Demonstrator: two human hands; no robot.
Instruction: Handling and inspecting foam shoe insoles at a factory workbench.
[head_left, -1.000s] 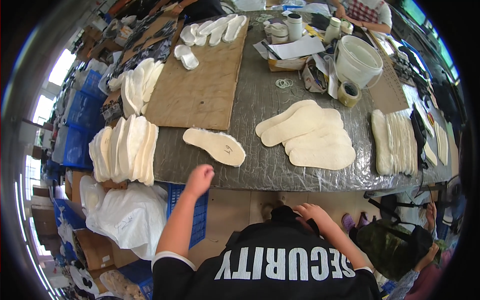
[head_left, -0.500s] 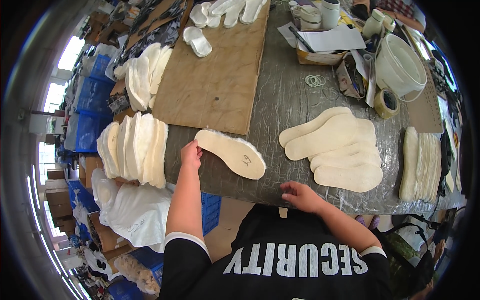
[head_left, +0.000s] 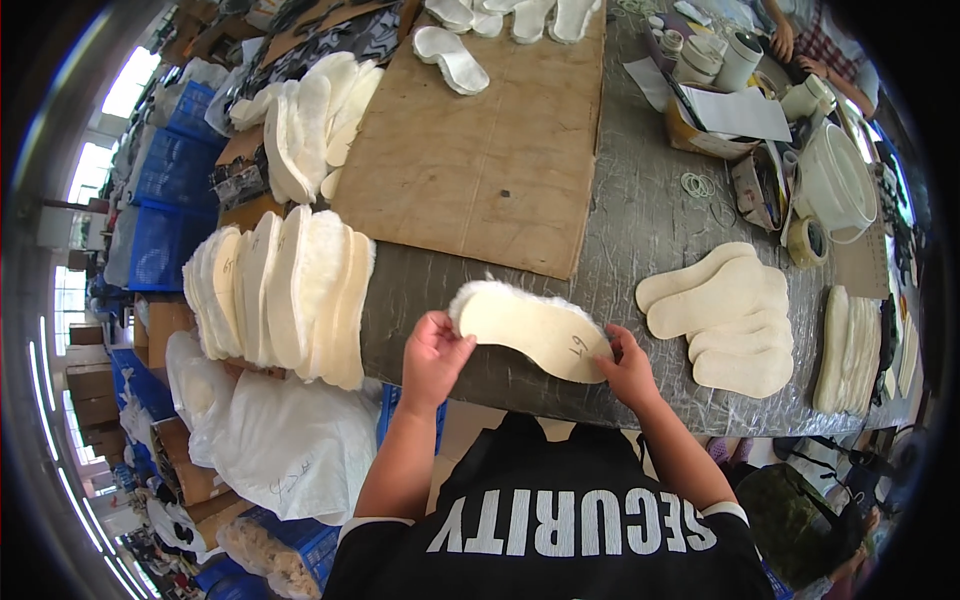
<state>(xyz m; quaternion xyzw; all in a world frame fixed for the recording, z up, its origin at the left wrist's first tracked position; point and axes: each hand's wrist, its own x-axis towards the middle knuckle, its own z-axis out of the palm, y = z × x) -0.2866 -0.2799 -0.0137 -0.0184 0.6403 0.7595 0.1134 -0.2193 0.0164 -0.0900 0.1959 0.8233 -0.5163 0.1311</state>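
A cream insole (head_left: 525, 328) with a fluffy white underside and a handwritten mark is held level above the table's near edge. My left hand (head_left: 436, 352) pinches its left end, thumb on top. At its other end my right hand (head_left: 629, 366) grips the edge between thumb and fingers. To the right, several plain insoles (head_left: 740, 335) lie fanned out flat on the table. A thick row of fleecy insoles (head_left: 280, 295) stands on edge at the left, near my left hand.
A brown board (head_left: 470, 150) covers the table's far middle, with white insoles (head_left: 450, 62) on it. Bundled insoles (head_left: 848, 350) stand at the right edge. Behind are rubber bands (head_left: 697, 186), a tape roll (head_left: 806, 242) and a white bucket (head_left: 836, 180). Another person's hands (head_left: 783, 42) show far right.
My right hand has come over and taken the insole's right end. The insole is now held in both hands. The whole view has shifted a little.
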